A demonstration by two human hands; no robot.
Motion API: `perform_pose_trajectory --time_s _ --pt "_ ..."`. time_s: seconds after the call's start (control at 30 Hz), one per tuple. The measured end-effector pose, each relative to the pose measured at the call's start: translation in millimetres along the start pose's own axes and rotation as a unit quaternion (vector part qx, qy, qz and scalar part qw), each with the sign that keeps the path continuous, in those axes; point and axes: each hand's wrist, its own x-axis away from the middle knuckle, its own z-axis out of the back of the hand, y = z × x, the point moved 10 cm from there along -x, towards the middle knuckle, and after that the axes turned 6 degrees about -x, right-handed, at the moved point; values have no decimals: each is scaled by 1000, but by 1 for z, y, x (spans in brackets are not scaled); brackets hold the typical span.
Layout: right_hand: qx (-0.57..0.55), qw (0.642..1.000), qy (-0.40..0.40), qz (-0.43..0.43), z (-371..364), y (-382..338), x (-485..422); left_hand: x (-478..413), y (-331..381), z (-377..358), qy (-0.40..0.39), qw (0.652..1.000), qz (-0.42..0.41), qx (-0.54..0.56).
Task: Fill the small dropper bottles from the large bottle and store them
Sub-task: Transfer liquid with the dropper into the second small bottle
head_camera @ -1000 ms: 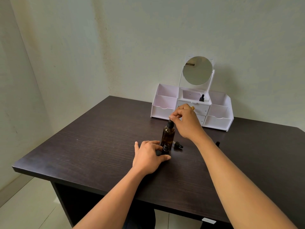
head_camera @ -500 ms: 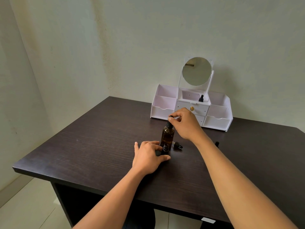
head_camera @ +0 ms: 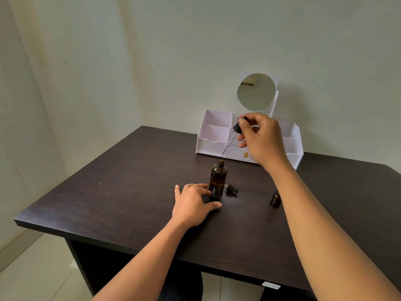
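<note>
The right hand (head_camera: pixel 260 137) had lifted the pinched dropper (head_camera: pixel 237 128) clear of the large amber bottle (head_camera: pixel 218 174), now open on the table (head_camera: pixel 130 192); the left hand (head_camera: pixel 193 203) gripped the uncapped small dropper bottle (head_camera: pixel 215 193) just before it, apparently ready for filling.

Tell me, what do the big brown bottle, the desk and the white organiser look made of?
Big brown bottle: amber glass or clear plastic, glossy; light passes through it. Desk: dark wood-grain board, matt, likely laminate; fine streaks run along it. White organiser: thin flat panels, smooth and matt, probably plastic or coated board.
</note>
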Motion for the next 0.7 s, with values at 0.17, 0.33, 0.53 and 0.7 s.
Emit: perform_pose_trajectory --time_s 0.17,0.33,0.53,0.7 --pt "-55 998 29 2 18 -5 8 0 1 1 -2 1000 -2 0" --pt "-95 994 48 -22 24 7 32 -2 0 2 7 1000 -1 5" --pt "-84 994 39 -54 11 34 61 -2 -1 0 11 1000 -3 12" --pt "-65 995 30 -65 1 46 70 -3 -1 -1 11 1000 -3 5"
